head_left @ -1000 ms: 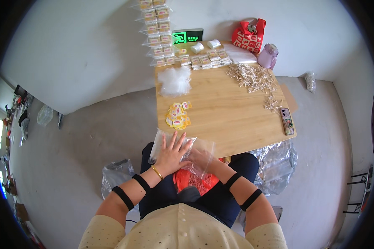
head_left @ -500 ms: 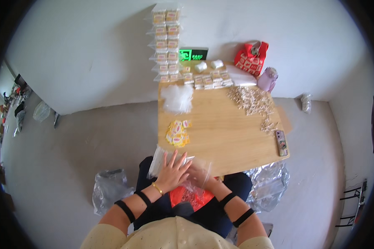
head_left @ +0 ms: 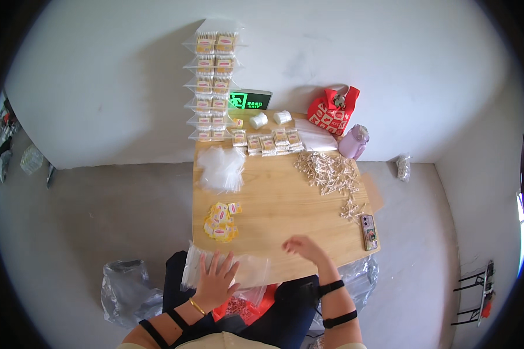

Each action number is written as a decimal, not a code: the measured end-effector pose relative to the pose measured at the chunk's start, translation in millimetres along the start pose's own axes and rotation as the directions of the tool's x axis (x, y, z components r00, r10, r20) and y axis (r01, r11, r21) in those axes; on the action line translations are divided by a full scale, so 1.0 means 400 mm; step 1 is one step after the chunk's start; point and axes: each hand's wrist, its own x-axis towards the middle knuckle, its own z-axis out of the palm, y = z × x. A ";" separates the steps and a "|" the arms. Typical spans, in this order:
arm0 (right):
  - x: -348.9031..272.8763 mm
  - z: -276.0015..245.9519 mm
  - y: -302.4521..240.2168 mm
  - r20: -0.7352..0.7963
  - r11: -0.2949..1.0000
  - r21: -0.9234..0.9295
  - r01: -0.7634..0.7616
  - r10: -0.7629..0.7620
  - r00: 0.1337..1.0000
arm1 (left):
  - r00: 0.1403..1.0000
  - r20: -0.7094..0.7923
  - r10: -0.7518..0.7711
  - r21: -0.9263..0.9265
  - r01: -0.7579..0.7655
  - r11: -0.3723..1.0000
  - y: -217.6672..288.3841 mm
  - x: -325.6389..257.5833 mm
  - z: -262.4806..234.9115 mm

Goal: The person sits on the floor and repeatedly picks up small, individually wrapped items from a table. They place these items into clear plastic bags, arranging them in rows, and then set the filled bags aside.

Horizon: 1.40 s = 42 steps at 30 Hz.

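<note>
My left hand [head_left: 217, 281] lies with fingers spread on flat clear plastic bags [head_left: 253, 269] at the table's near left edge. Above the tabletop, to the right of those bags, is my right hand [head_left: 306, 249], its fingers loosely bent and nothing visible in them. Beyond my left hand sits a small heap of yellow and white printed cards [head_left: 220, 224]. Loose cotton swabs [head_left: 330, 173] are spread at the far right of the table, with a smaller cluster [head_left: 351, 208] nearer me. A pile of small clear bags [head_left: 221, 168] rests at the left.
Bagged swab packs form a tall stack [head_left: 214, 86] at the back left; loose packs [head_left: 268, 143] lie beside it. Farther right are a red bag [head_left: 333, 110] and purple bottle [head_left: 354, 142]. A phone [head_left: 369, 232] lies near the right edge. Red plastic [head_left: 245, 307] covers my lap.
My right hand has left the bags and moved up and right over the table. The left hand stays on the bags. The whole view has shifted, with the table now lower and further left.
</note>
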 end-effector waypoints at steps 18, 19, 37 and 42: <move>0.960 -0.108 -0.488 -0.562 0.794 -0.597 -0.116 -0.311 0.766 | 0.994 0.076 -0.075 -0.266 0.092 0.960 -0.027 0.014 -0.011; 0.975 -0.097 -0.498 -0.561 0.743 -0.647 -0.172 -0.311 0.767 | 0.994 0.093 -0.057 -0.218 0.076 0.973 -0.031 0.016 -0.007; 1.050 -0.076 -0.534 -0.614 0.730 -0.556 -0.398 -0.038 0.788 | 0.988 0.138 -0.064 -0.242 0.097 0.965 -0.034 0.009 0.005; 1.011 -0.086 -0.506 -0.663 0.929 -0.349 -0.125 -0.150 0.734 | 0.995 0.096 -0.013 -0.058 0.019 0.998 -0.035 0.011 0.000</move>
